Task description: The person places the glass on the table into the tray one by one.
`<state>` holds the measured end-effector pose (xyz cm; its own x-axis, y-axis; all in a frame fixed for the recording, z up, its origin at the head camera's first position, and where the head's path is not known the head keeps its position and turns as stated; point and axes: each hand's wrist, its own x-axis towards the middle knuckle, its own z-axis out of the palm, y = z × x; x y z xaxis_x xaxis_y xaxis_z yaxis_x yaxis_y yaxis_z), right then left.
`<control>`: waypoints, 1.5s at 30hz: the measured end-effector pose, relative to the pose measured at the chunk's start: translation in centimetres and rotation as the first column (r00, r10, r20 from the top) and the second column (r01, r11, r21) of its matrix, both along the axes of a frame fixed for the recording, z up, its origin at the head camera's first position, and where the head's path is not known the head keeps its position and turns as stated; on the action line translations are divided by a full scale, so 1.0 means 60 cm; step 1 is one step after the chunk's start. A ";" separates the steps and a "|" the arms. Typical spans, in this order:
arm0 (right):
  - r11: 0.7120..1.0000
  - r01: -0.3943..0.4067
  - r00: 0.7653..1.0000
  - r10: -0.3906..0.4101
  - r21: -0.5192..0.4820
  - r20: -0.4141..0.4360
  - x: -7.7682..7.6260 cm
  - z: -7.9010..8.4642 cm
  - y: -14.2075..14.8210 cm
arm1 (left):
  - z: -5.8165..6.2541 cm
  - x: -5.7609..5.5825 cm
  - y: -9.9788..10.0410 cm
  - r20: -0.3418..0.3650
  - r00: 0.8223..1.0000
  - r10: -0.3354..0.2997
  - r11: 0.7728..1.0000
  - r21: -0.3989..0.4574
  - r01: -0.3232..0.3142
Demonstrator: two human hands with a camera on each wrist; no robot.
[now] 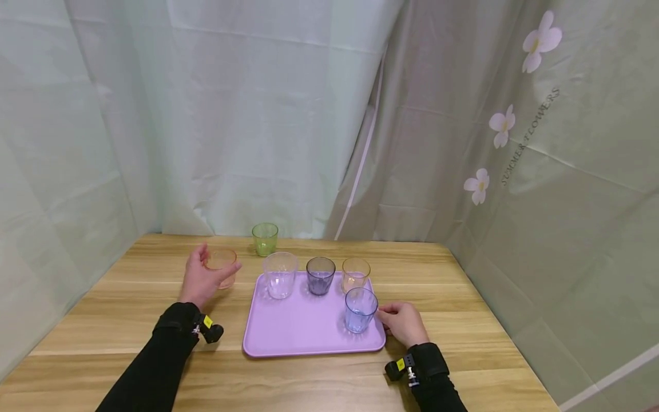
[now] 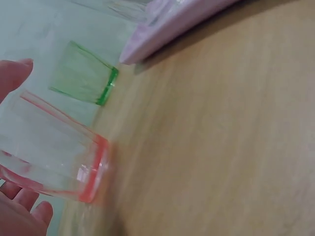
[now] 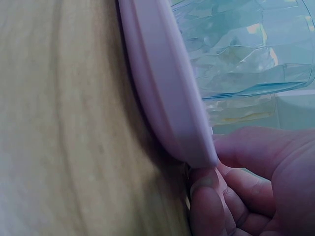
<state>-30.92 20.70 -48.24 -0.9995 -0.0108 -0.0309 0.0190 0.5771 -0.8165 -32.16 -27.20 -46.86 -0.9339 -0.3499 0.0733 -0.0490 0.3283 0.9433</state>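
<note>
My left hand is around a pink-orange drinking glass on the left of the table, its thumb and fingers spread on either side. In the left wrist view, a gap shows between the thumb and that glass. On the other side, my right hand pinches the right edge of a purple tray, thumb above the rim and curled fingers under it. A blue glass stands on the tray close to that hand. Clear, grey and amber glasses line the tray's far side.
A green glass stands on the wooden table beyond the tray, near the back edge. Pale curtains hang behind the table and along both sides.
</note>
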 end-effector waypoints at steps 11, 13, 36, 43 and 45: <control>1.000 -0.006 1.000 0.006 -0.001 -0.004 -0.003 -0.004 0.001 | -0.018 -0.001 -0.001 0.049 0.998 -0.031 0.997 0.072 0.027; 1.000 -0.006 1.000 0.006 -0.004 -0.003 -0.004 -0.005 0.001 | -0.021 -0.001 -0.002 0.056 0.998 -0.029 0.997 0.070 0.025; 1.000 -0.007 1.000 0.007 0.007 -0.005 -0.002 -0.003 0.000 | -0.013 -0.002 0.001 0.064 0.998 -0.006 0.997 0.081 0.001; 1.000 -0.002 1.000 0.002 0.007 -0.001 -0.002 -0.002 -0.001 | -0.010 0.000 0.000 0.046 0.999 -0.007 0.998 0.057 0.004; 1.000 -0.003 1.000 0.003 0.005 0.000 -0.001 -0.001 -0.001 | -0.008 0.002 0.000 0.043 0.999 -0.006 0.999 0.053 0.004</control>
<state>-31.01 20.63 -48.30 -0.9994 -0.0139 -0.0305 0.0168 0.5815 -0.8133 -32.05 -27.22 -47.36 -0.9375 -0.3477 0.0141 -0.0889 0.2783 0.9564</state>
